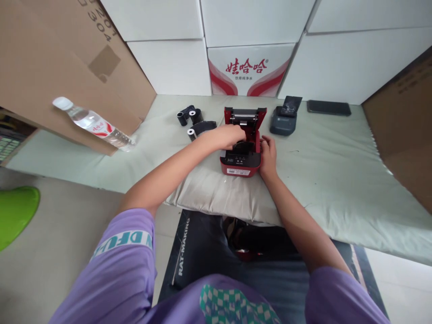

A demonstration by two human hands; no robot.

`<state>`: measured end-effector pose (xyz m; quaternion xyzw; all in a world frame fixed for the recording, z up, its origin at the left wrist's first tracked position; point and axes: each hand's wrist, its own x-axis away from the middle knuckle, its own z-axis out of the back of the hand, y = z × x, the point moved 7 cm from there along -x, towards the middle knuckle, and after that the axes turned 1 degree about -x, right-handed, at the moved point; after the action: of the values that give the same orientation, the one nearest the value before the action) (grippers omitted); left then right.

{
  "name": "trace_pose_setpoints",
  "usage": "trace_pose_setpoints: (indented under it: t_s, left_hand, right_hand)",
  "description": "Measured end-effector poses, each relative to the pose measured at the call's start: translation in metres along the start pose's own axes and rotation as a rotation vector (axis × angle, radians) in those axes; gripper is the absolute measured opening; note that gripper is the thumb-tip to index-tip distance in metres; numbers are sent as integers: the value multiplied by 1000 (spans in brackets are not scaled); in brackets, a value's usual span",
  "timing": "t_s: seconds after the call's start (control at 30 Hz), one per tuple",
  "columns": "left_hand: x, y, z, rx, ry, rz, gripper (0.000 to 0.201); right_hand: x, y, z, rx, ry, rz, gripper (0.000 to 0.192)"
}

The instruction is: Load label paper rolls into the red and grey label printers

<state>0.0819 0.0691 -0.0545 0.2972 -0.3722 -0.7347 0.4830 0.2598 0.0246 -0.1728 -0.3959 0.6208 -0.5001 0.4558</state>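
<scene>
Stacked white cartons behind, one printed in red with 娃哈哈; brown cardboard box at left marked "304", one water bottle lying against it. On the pale green cloth: one red printer, lid raised, near the front edge; one grey printer; one dark phone; three black rolls. Left hand reaching into the open bay, fingers curled, grip hidden; right hand pressed flat against the printer's side.

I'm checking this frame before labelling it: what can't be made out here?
Head view:
- Inside of the red printer: covered by the left hand.
- Right hand: fingertips hidden behind the printer's side.
- Printer's front label: too small to read.
- Green object: cut off by the left edge.
</scene>
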Motion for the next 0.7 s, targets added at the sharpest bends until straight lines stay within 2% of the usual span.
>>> trace_pose_setpoints:
  t_s: [0.1, 0.13, 0.23, 0.3, 0.37, 0.43, 0.53, 0.63, 0.7]
  left_hand:
    - [15, 22, -12, -502, -369, -142, 31]
    - [21, 29, -9, -600, -389, -181, 31]
    - [40, 48, 16, -707, -290, -240, 31]
    - [57, 52, 41, -654, -175, -248, 33]
    - [76, 44, 74, -502, -27, -238, 36]
    - [92, 22, 113, -309, 165, -207, 41]
    - [106, -36, 162, -128, 407, -91, 42]
    - [108, -99, 193, -29, 642, 31, 38]
    - [106, -134, 202, 13, 746, 111, 42]
  right_hand:
    - [-1, 0, 0, 22, -5, 19, 60]
    - [-1, 0, 1, 29, -9, 29, 60]
    - [-2, 1, 2, 54, -14, 48, 58]
    - [-3, 2, 3, 71, -11, 55, 57]
    - [-3, 3, 3, 79, -7, 60, 56]
    - [-4, 2, 3, 78, -9, 65, 56]
    - [-4, -1, 3, 89, -6, 85, 55]
    - [-3, -6, 3, 104, 6, 103, 55]
    - [-3, -7, 3, 99, 15, 98, 56]
